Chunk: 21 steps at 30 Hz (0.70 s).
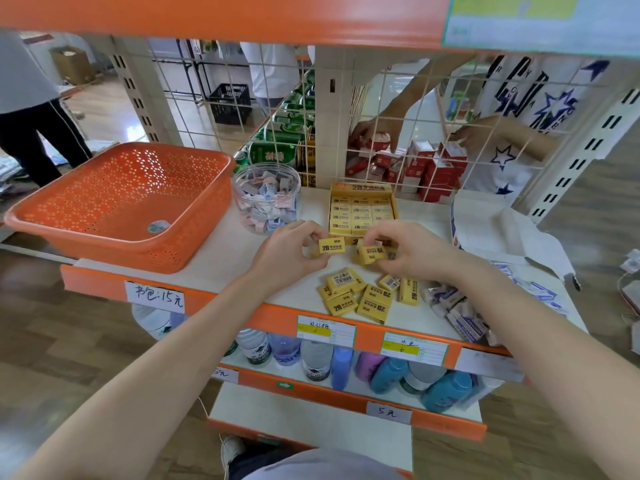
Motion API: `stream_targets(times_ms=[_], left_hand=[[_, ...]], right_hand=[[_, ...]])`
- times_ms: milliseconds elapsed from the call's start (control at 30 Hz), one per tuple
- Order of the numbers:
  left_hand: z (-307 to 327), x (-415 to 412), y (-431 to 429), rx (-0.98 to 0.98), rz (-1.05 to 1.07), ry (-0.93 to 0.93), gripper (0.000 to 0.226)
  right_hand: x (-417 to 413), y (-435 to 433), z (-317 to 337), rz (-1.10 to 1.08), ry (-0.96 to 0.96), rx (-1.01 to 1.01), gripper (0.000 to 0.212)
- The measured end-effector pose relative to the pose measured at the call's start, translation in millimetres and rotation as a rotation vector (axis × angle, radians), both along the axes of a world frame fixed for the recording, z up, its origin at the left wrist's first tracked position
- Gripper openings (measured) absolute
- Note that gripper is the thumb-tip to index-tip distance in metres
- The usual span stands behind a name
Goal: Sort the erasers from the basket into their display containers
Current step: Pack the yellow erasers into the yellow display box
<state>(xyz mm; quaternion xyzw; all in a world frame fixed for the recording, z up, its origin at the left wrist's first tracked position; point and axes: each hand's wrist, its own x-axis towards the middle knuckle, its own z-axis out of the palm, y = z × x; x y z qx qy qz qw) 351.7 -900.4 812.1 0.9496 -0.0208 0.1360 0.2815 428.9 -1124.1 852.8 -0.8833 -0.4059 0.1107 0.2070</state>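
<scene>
**Hands sort yellow erasers at a shop shelf**

A person's left hand (294, 251) and right hand (407, 252) each pinched an eraser over the white shelf (225, 261). The left held the first yellow eraser (331, 246) between thumb and curled fingers, its "2B" label facing up. The right gripped the second yellow eraser (372, 254) in the same way, tilted, near the first but not touching it. Just behind both hands the yellow display box (360, 190) stood open, with rows of matching erasers inside. A loose pile of yellow erasers (346, 280) lay near the shelf's front edge, below the right hand, and a heap of white erasers (460, 317) lay to its right. A clear jar (266, 202) of pastel erasers stood left of the box, beside the orange basket (138, 251) at the shelf's left end.
</scene>
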Motion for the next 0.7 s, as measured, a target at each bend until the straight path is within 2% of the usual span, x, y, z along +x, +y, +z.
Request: stream_targets(times_ms=[167, 333, 467, 533, 700], left_hand=[[-0.9, -2.0, -2.3, -0.016, -0.005, 0.028, 0.024], [4.6, -3.8, -5.2, -0.027, -0.025, 0.008, 0.024], [3.1, -5.4, -3.1, -0.033, -0.021, -0.003, 0.023], [0.6, -7.1, -1.9, -0.026, -0.019, -0.005, 0.023], [-8.4, -12.0, -0.1, -0.034, -0.003, 0.02, 0.027]], right_hand=[[-5.0, -0.4, 5.2, -0.05, -0.003, 0.115, 0.032], [-3.0, 0.9, 1.4, -0.034, -0.101, 0.091, 0.052], [-6.9, 2.2, 3.4, -0.115, -0.069, 0.136, 0.039], [-6.5, 3.2, 4.3, -0.194, -0.05, 0.118, 0.033], [-2.2, 8.6, -1.9, -0.279, -0.16, -0.05, 0.04]])
